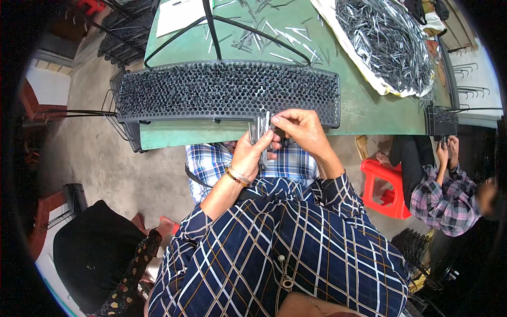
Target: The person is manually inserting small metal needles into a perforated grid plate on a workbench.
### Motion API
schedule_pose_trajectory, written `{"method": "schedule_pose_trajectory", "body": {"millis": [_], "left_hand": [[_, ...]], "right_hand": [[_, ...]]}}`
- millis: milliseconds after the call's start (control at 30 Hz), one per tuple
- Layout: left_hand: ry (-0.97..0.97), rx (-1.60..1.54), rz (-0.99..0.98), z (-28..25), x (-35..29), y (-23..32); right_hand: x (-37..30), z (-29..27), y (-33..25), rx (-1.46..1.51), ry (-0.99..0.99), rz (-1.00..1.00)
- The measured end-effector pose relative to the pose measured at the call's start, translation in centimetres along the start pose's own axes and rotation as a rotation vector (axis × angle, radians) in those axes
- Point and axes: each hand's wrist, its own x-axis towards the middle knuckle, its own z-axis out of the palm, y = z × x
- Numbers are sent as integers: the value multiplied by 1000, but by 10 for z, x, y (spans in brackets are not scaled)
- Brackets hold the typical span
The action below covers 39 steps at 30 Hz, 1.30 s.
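My left hand is closed round a bundle of thin metal strips, which stand up between thumb and fingers. Against the top of that bundle, my right hand pinches at one strip with thumb and forefinger. Just beyond both hands stretches a long black rack full of round holes. Dark pieces fill many of its holes, while the row along its near edge shows open holes. Whether the right fingertips have a strip fully in their grip is hard to see.
Loose strips lie scattered on the green table, beside a white sheet. A white sack heaped with strips sits at far right. Another person works at the right by a red stool; a second person is at left.
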Motion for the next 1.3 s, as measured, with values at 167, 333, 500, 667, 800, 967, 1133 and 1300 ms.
{"method": "schedule_pose_trajectory", "body": {"millis": [167,333,500,667,800,967,1133,1300], "left_hand": [[54,-32,2,2,2,-1],[41,24,0,0,1,-1],[25,22,-13,3,1,-1],[83,-55,-21,2,1,0],[62,-27,-37,3,1,-2],[57,2,-68,2,2,-4],[50,8,-70,-1,2,-5],[32,11,-112,0,3,-4]], "right_hand": [[1,-2,14,-74,104,-46],[1,0,7,-93,125,-16],[-3,-1,11,54,16,-14],[6,-11,-3,-9,199,-150],[19,-13,-15,-138,307,-328],[36,-13,-5,-238,268,-416],[35,-12,-3,-153,264,-369],[37,-11,0,-291,294,-466]]}}
